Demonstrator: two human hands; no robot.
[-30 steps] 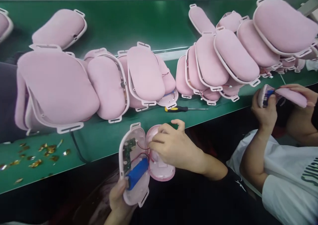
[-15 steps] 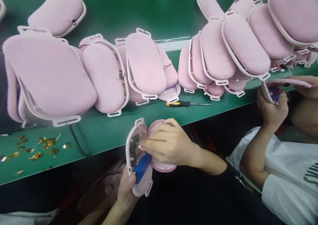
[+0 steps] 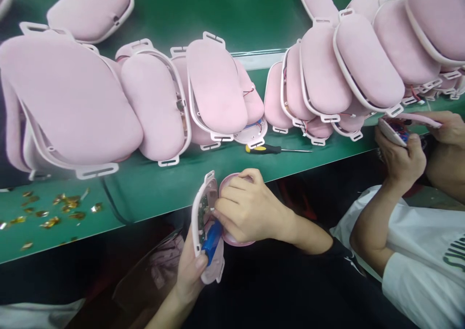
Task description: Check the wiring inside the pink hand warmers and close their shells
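In the head view my left hand (image 3: pixel 189 266) grips a pale pink plastic shell half (image 3: pixel 196 215) by its lower edge, thumb near a blue battery (image 3: pixel 212 239). The shell stands tilted on its side, its inside toward the right, with a green circuit board (image 3: pixel 203 208) in it. Against the board side, my right hand (image 3: pixel 250 205) has its fingers curled and pressed together. A small white connector seems to be at its fingertips, partly hidden. Behind those fingers lies the round-ended pink cover half (image 3: pixel 238 244), which the same hand also touches.
Several pink padded cases (image 3: pixel 218 86) lie in overlapping rows along the green table (image 3: pixel 145 193). A yellow-and-black screwdriver (image 3: pixel 265 149) lies before them. Gold foil scraps (image 3: pixel 69 203) and a dark cable (image 3: pixel 112 203) are at left. At right, a co-worker's hands (image 3: pixel 403 159) hold another case.
The shell in my left hand has turned more edge-on and shifted slightly right. My right fingers have curled in closer to the board. The co-worker's case has tilted a little.
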